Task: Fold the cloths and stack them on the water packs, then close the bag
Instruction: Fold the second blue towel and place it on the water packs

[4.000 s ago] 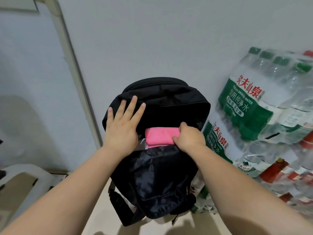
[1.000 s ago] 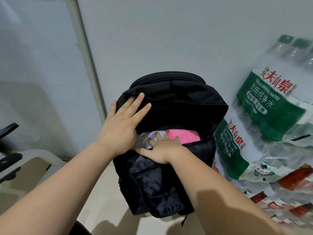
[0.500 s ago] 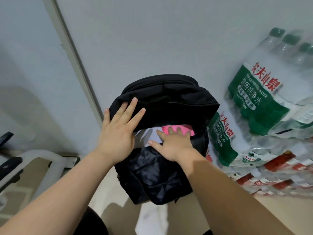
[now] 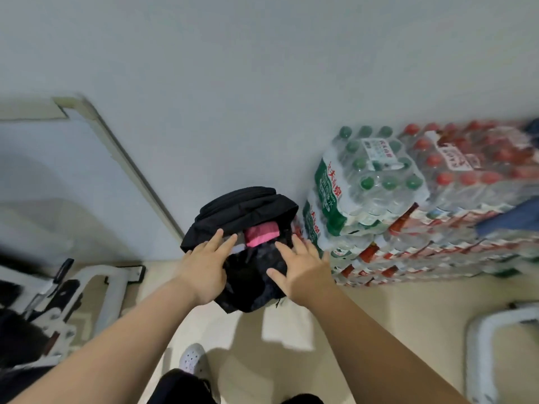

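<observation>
The black bag (image 4: 245, 208) stands on the floor (image 4: 291, 330) against the wall (image 4: 262, 83), and its mouth is open. A pink cloth (image 4: 261, 233) sits inside the mouth, so it is not yet on the water packs (image 4: 367, 182) just to the right of the bag.

The left hand (image 4: 204, 268) lies flat on the left side of the bag with straight fingers and holds nothing. The right hand (image 4: 304, 268) is spread over the front right of the bag, also with nothing in it; I cannot tell if it touches the fabric.

I judge that the step is at the bag opening. The next move calls for a pinch on the cloth while the other hand holds the bag steady.

Red-capped packs (image 4: 472, 176) are stacked further right, with a blue thing (image 4: 507, 221) on them, perhaps a cloth. A white metal frame (image 4: 96, 284) stands at the left, apart from the bag. The bag's top flap hangs over the cloth and may hinder the reach.
</observation>
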